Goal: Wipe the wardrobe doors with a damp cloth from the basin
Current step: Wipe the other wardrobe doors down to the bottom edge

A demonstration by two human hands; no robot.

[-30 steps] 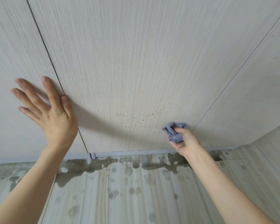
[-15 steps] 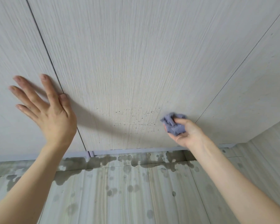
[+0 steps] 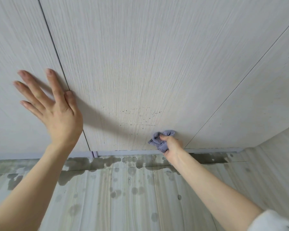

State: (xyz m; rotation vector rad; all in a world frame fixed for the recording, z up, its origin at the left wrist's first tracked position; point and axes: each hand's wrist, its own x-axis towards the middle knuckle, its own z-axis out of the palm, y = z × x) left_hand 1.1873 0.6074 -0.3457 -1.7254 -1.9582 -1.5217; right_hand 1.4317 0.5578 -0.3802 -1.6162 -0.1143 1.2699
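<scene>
Lower now than half a second ago, the right hand (image 3: pixel 171 145) grips the crumpled blue-grey cloth (image 3: pixel 160 139) against the middle wardrobe door (image 3: pixel 140 64), just above its bottom edge and left of the right-hand seam. Pale woodgrain runs along the flat panels; dark specks sit above the cloth. Fingers spread, the left hand (image 3: pixel 57 112) lies flat beside the left seam. Wet patches mottle the floor (image 3: pixel 123 197).

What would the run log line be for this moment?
step: wiping middle door, low | right hand: holds cloth on door | left hand: flat across door seam | floor: wet patches
</scene>
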